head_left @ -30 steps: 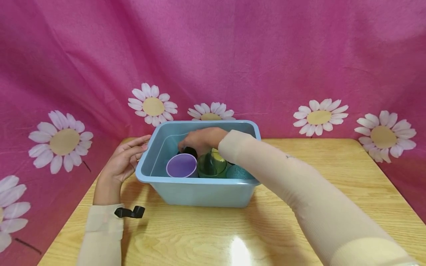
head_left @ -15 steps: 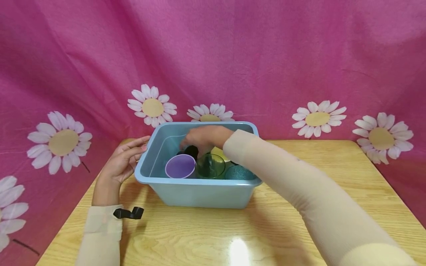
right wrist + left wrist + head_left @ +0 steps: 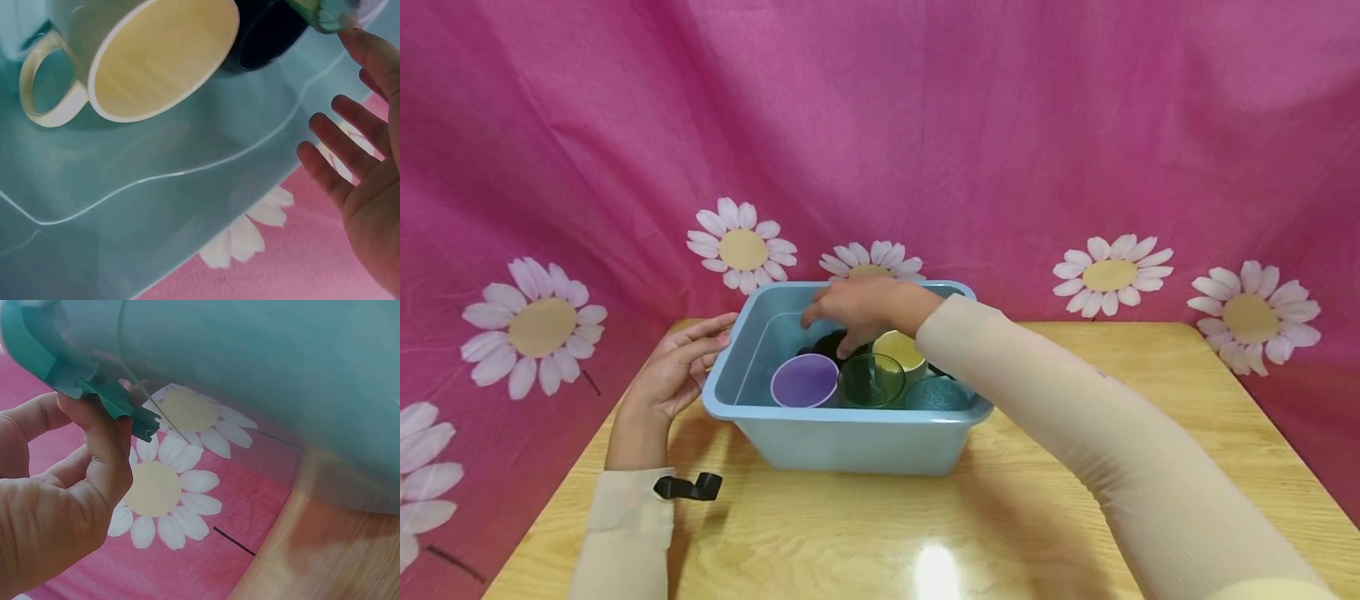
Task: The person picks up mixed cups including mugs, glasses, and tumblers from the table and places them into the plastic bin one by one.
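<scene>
A light blue plastic tub (image 3: 850, 442) stands on the table with several cups inside. My left hand (image 3: 673, 367) holds its left rim by the fingertips; the left wrist view has the bent fingers (image 3: 94, 425) against the teal lip (image 3: 103, 394). Over the tub's back part, my right hand (image 3: 865, 304) is spread with nothing in its grasp. Below it is a black cup (image 3: 831, 343), partly hidden. One right fingertip (image 3: 350, 24) overlaps the green glass (image 3: 325, 15) at its rim. A purple cup (image 3: 805, 381) and a yellow-lined mug (image 3: 901, 347) stand beside the glass.
A teal speckled item (image 3: 936, 394) sits in the tub's front right corner. The wooden table (image 3: 820, 533) extends around the tub. Behind it hangs a pink cloth (image 3: 1000, 150) with daisies. A black clip (image 3: 688, 487) juts from the left sleeve.
My right hand has risen slightly and drawn back from the black cup, its fingers spreading. More of the glass and the yellow-lined mug shows. My left hand stays at the rim.
</scene>
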The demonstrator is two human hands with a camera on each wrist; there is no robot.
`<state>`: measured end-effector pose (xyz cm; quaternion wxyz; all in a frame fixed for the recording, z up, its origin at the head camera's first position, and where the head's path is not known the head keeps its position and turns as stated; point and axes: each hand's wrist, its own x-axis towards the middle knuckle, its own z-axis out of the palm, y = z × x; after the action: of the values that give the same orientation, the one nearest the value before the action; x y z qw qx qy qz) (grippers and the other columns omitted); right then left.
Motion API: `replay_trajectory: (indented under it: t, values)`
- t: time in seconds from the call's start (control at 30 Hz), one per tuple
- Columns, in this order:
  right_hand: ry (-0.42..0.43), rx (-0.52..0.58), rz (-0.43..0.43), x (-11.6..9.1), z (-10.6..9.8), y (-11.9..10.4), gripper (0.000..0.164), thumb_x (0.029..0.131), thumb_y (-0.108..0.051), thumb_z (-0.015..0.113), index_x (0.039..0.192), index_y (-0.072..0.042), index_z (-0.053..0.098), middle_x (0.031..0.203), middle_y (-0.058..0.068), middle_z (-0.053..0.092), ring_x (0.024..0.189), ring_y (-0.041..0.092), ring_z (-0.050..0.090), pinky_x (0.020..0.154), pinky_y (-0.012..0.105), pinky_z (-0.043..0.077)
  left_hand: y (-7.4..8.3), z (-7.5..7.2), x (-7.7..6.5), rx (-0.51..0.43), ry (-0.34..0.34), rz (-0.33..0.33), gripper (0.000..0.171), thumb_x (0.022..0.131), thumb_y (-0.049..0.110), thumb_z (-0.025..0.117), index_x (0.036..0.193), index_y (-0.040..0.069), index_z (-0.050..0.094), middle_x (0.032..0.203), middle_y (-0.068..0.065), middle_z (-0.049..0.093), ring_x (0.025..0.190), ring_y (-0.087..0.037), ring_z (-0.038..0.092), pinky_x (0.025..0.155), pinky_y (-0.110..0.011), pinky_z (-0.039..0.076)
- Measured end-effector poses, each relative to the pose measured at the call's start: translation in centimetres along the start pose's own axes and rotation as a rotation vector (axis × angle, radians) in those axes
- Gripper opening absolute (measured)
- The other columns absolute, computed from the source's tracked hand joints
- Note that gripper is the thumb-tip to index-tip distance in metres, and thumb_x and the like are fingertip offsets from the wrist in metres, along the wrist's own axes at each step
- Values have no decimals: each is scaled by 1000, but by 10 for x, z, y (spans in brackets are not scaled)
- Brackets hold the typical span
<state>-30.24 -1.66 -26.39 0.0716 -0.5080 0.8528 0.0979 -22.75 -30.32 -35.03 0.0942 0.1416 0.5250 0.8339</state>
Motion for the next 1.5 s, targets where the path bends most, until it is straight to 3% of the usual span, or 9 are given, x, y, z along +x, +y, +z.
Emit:
replay_trajectory:
  t: [0.23, 0.5, 0.67, 0.93, 1.2, 1.5]
  values:
    - [106, 51, 25, -20, -9, 4, 63, 89, -30, 82, 146, -23, 57, 141, 3, 60, 128, 20, 55, 102, 39, 53, -1, 1, 3, -2, 10, -4, 37, 105, -7, 45, 131, 4, 68, 113, -8, 74, 92, -18, 76, 79, -31, 62]
    - [184, 37, 65, -37, -22, 10, 58, 90, -30, 79, 144, -26, 59, 152, 5, 51, 142, 28, 42, 113, 53, 43, -2, -2, 1, -3, 2, -2, 37, 105, -7, 43, 131, 4, 67, 113, -8, 75, 90, -18, 76, 75, -30, 63]
    - [237, 47, 71, -51, -32, 15, 55, 91, -30, 78, 142, -23, 60, 143, 3, 56, 128, 24, 50, 108, 46, 47, -2, -4, -1, -4, 5, 1, 36, 105, -7, 44, 130, 4, 67, 114, -8, 75, 89, -18, 76, 74, -30, 63]
    - [337, 103, 146, -95, -36, 28, 56, 90, -28, 79, 142, -23, 60, 137, 4, 58, 124, 24, 51, 105, 45, 49, -3, -6, 1, -18, -20, 9, 37, 105, -7, 42, 130, 4, 68, 115, -9, 74, 91, -18, 76, 76, -30, 63]
    - [414, 116, 229, -146, -19, 51, 57, 89, -30, 81, 140, -16, 62, 134, 8, 60, 124, 29, 53, 106, 52, 47, -2, -5, 1, -14, -17, 16, 37, 105, -8, 43, 130, 3, 68, 114, -9, 75, 92, -19, 76, 76, -31, 63]
    - [462, 135, 329, -195, 20, 69, 53, 90, -29, 80, 136, -9, 64, 129, 13, 63, 119, 36, 57, 103, 56, 47, -5, -6, 2, -37, -15, 11, 37, 105, -8, 42, 127, 4, 70, 115, -10, 75, 92, -19, 76, 78, -32, 63]
